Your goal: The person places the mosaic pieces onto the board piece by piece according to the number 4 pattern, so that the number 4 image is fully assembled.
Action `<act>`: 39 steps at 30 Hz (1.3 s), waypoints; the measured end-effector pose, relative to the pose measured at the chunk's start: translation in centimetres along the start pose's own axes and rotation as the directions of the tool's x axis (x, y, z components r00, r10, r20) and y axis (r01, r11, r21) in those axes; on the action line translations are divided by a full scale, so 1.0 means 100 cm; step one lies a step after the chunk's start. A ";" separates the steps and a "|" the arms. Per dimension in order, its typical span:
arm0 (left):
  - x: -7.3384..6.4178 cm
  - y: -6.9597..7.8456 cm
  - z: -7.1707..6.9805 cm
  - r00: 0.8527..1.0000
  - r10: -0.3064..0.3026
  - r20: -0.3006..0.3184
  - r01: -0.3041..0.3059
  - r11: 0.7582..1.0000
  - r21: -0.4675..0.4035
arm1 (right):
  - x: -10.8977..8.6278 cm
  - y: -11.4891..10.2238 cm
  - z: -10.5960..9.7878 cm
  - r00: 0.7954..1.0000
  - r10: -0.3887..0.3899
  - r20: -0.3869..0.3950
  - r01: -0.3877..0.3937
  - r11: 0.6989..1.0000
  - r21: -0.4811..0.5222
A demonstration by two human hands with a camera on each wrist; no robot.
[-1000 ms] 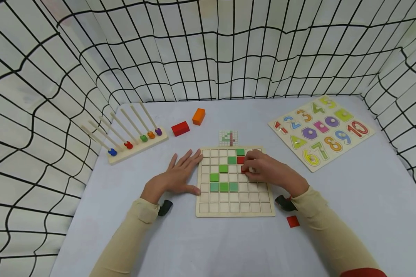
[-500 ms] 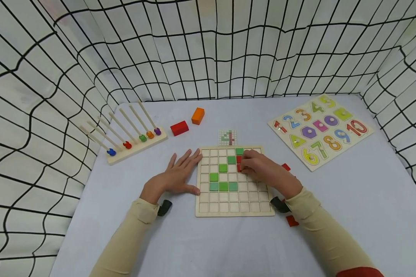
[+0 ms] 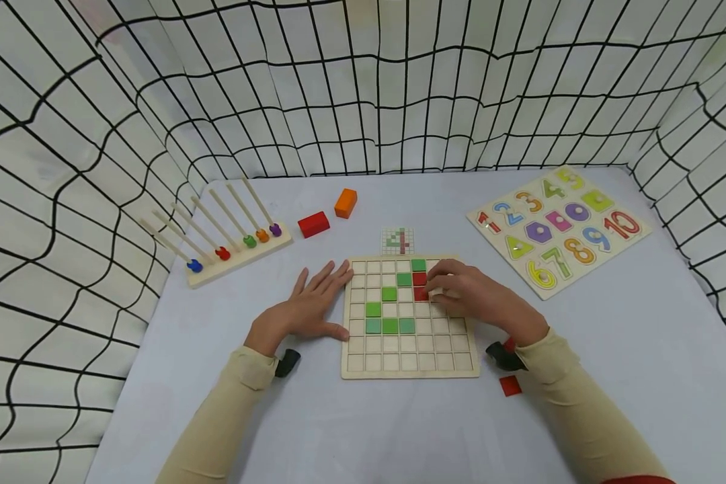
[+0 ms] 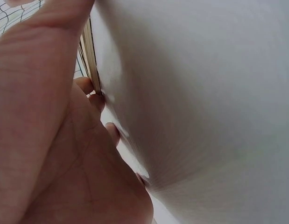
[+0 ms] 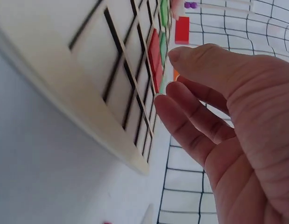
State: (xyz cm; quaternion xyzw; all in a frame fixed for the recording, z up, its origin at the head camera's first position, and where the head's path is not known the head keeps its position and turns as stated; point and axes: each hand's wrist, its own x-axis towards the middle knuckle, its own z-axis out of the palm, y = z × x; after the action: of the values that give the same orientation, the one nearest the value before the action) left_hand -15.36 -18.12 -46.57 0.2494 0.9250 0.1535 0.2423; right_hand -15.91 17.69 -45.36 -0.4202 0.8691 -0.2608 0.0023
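Black netting [image 3: 379, 107] fills the top and both sides of the frame, behind a white table [image 3: 314, 430]. A number-and-shape peg puzzle [image 3: 605, 253] lies aslant at right of centre. The wooden grid board [image 3: 410, 375] lies in the middle of the frame, and a peg stand [image 3: 238, 259] with coloured beads is at the left. The left hand [image 3: 305, 310] lies spread, its fingertips and thumb at the board's left edge, gripping nothing. The right hand [image 3: 474, 294] is loosely curved over the board's right half, thumb apart from the fingers, with nothing in its hold. A red block [image 3: 313, 224] and an orange block [image 3: 346, 203] sit upper left of centre. A pattern card [image 3: 396, 240] lies just above the board. Seven green tiles [image 3: 390, 326] and two red tiles [image 3: 421, 294] occupy its cells; a loose red tile [image 3: 511, 386] lies lower right, beside the right sleeve
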 end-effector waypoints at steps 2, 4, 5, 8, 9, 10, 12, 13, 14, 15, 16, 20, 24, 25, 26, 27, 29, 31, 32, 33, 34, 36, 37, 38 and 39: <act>0.000 -0.001 0.000 1.000 0.004 -0.002 -0.004 1.000 -0.006 | -0.004 0.001 -0.005 1.000 0.023 0.002 -0.023 1.000 0.003; 0.000 -0.001 0.001 1.000 0.006 -0.004 -0.006 1.000 -0.013 | -0.008 0.002 -0.008 0.999 0.050 0.008 -0.050 0.999 0.000; 0.001 -0.002 0.001 1.000 0.003 -0.003 -0.003 1.000 -0.014 | -0.010 0.003 -0.010 0.998 0.057 0.011 -0.057 0.998 -0.002; 0.001 -0.004 0.003 1.000 0.012 -0.012 -0.012 0.999 -0.033 | -0.017 0.007 -0.012 0.998 0.068 0.005 -0.068 0.998 -0.012; 0.002 -0.005 0.003 1.000 0.014 -0.014 -0.015 0.999 -0.038 | -0.019 0.009 -0.013 0.998 0.068 -0.002 -0.068 0.998 -0.016; 0.002 -0.006 0.004 1.000 0.017 -0.016 -0.017 0.999 -0.045 | -0.021 0.010 -0.014 0.998 0.069 -0.005 -0.069 0.997 -0.016; 0.002 -0.007 0.005 1.000 0.021 -0.019 -0.022 0.998 -0.052 | -0.025 0.013 -0.015 0.998 0.068 -0.015 -0.068 0.997 -0.024; 0.002 -0.007 0.005 1.000 0.020 -0.020 -0.021 0.999 -0.049 | -0.027 0.014 -0.016 0.997 0.072 -0.015 -0.072 0.997 -0.026; 0.003 -0.008 0.005 1.000 0.017 -0.020 -0.018 0.999 -0.044 | -0.029 0.014 -0.018 0.997 0.074 -0.018 -0.074 0.997 -0.029; 0.003 -0.008 0.006 1.000 0.014 -0.023 -0.015 0.999 -0.037 | -0.032 0.016 -0.019 0.997 0.076 -0.022 -0.076 0.997 -0.029; 0.004 -0.009 0.007 1.000 0.011 -0.025 -0.012 1.000 -0.027 | -0.034 0.017 -0.020 0.996 0.083 -0.022 -0.083 0.996 -0.029; 0.005 -0.010 0.007 0.999 0.011 -0.031 -0.011 1.000 -0.013 | -0.043 0.020 -0.026 0.991 0.136 -0.010 -0.136 0.990 -0.036; 0.004 -0.010 0.007 0.999 0.016 -0.028 -0.017 1.000 -0.021 | -0.052 0.023 -0.031 0.980 0.201 0.016 -0.199 0.977 -0.076; 0.004 -0.010 0.007 0.999 0.020 -0.029 -0.021 1.000 -0.022 | -0.054 0.024 -0.032 0.978 0.210 0.016 -0.208 0.974 -0.087; 0.003 -0.010 0.007 0.999 0.021 -0.028 -0.022 0.999 -0.023 | -0.056 0.024 -0.034 0.974 0.224 0.016 -0.221 0.970 -0.098; 0.003 -0.009 0.007 0.999 0.021 -0.027 -0.022 0.999 -0.024 | -0.058 0.025 -0.035 0.969 0.245 0.015 -0.242 0.964 -0.108; 0.002 -0.007 0.005 0.999 0.023 -0.024 -0.023 0.999 -0.030 | -0.062 0.025 -0.036 0.957 0.291 0.017 -0.286 0.950 -0.127; 0.000 -0.004 0.003 1.000 0.021 -0.020 -0.022 0.999 -0.037 | -0.066 0.026 -0.037 0.941 0.338 0.029 -0.332 0.934 -0.133; 0.000 -0.003 0.002 1.000 0.019 -0.016 -0.020 0.999 -0.040 | -0.068 0.027 -0.037 0.932 0.360 0.037 -0.353 0.926 -0.131; -0.001 -0.002 0.001 1.000 0.019 -0.014 -0.019 0.999 -0.041 | -0.069 0.027 -0.036 0.925 0.377 0.043 -0.369 0.921 -0.127; -0.001 -0.001 0.001 1.000 0.012 -0.011 -0.013 0.999 -0.034 | -0.070 0.028 -0.036 0.922 0.385 0.045 -0.377 0.918 -0.121; -0.001 0.000 0.001 1.000 0.005 -0.007 -0.005 1.000 -0.024 | -0.072 0.030 -0.034 0.921 0.388 0.045 -0.382 0.919 -0.101; -0.001 0.000 0.000 1.000 0.003 -0.007 -0.003 1.000 -0.018 | -0.072 0.030 -0.033 0.922 0.385 0.041 -0.380 0.920 -0.091; -0.001 0.000 0.000 1.000 -0.001 -0.006 0.001 1.000 -0.011 | -0.073 0.031 -0.032 0.923 0.383 0.035 -0.379 0.921 -0.085; -0.001 0.001 0.000 1.000 -0.005 -0.006 0.005 1.000 -0.007 | -0.073 0.031 -0.031 0.924 0.380 0.029 -0.377 0.923 -0.080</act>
State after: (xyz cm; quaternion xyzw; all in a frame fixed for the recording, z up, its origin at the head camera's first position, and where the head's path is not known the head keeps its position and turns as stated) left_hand -15.27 -18.11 -46.51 0.2460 0.9257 0.1568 0.2410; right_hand -14.18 26.05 -45.65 -0.2499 0.9425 -0.2144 0.0565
